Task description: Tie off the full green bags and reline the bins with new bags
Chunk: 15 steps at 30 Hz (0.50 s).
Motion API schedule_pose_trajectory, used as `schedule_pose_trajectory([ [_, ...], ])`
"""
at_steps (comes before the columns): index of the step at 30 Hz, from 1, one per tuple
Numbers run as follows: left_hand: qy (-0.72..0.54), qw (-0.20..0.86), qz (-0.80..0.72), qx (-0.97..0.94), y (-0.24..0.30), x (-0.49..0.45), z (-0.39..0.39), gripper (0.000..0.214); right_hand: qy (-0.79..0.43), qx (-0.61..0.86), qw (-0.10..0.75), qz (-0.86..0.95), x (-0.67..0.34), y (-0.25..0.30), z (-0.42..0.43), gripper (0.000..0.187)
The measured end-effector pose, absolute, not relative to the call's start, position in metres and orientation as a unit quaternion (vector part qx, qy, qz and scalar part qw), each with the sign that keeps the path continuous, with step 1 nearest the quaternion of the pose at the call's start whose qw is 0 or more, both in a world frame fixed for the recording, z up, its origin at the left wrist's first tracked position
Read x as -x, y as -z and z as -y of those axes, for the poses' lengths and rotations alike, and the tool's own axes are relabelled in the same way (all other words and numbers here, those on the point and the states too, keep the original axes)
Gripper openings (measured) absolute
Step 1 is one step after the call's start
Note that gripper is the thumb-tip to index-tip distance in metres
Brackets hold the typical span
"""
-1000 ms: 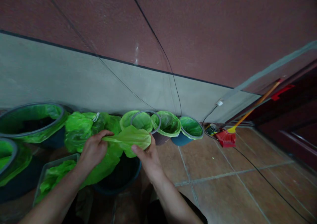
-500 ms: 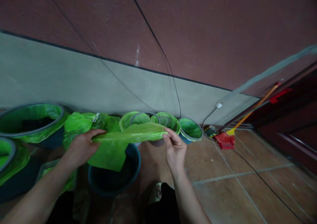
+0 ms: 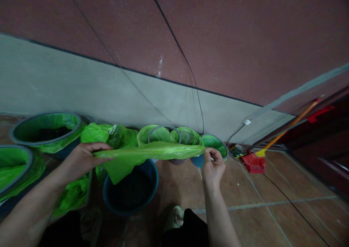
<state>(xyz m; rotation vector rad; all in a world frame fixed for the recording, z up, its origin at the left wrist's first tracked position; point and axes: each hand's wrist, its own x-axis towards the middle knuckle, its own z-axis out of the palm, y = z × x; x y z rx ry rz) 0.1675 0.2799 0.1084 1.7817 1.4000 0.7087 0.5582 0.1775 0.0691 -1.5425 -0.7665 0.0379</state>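
Note:
A thin green plastic bag [image 3: 147, 151] is stretched level between my hands, one edge pulled straight. My left hand [image 3: 88, 156] pinches its left end, and a loose flap of the bag hangs down beside that hand. At the right end, my right hand [image 3: 214, 163] grips the corner between thumb and fingers. Below the bag stands a dark blue bucket [image 3: 156, 188] on the floor, its dark inside partly covered by the flap. No liner shows over this bucket's rim.
Bins lined with green bags stand along the wall: a large one [image 3: 77, 125] and another [image 3: 28, 159] at left, smaller ones, including a blue bin [image 3: 227, 152], further right. A tub [image 3: 88, 188] holds crumpled green bags. A red dustpan [image 3: 255, 163], broom and cable lie rightward on the tiles.
My right hand has moved right, away from my left hand, so the bag's edge is drawn out longer and straighter. My left hand shifted slightly left. The view has shifted a little too.

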Motion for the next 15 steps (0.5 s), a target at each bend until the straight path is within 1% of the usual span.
schedule_pose_trajectory([
  [3,-0.277,0.456,-0.495,-0.686,-0.112,-0.162,-0.279,0.023,-0.011,0.64,0.71,0.293,-0.563,-0.07,-0.181,0.031],
  [8,-0.304,0.506,-0.47,-0.656,-0.113,-0.152,-0.28,0.018,-0.046,0.56,0.79,0.246,-0.565,-0.077,-0.181,0.024],
  [11,-0.313,0.534,-0.47,-0.629,-0.113,-0.152,-0.279,0.018,-0.041,0.546,0.805,0.227,-0.566,-0.079,-0.179,0.024],
  [15,-0.349,0.523,-0.481,-0.611,-0.111,-0.156,-0.28,0.022,0.005,0.558,0.798,0.226,-0.564,-0.078,-0.178,0.025],
])
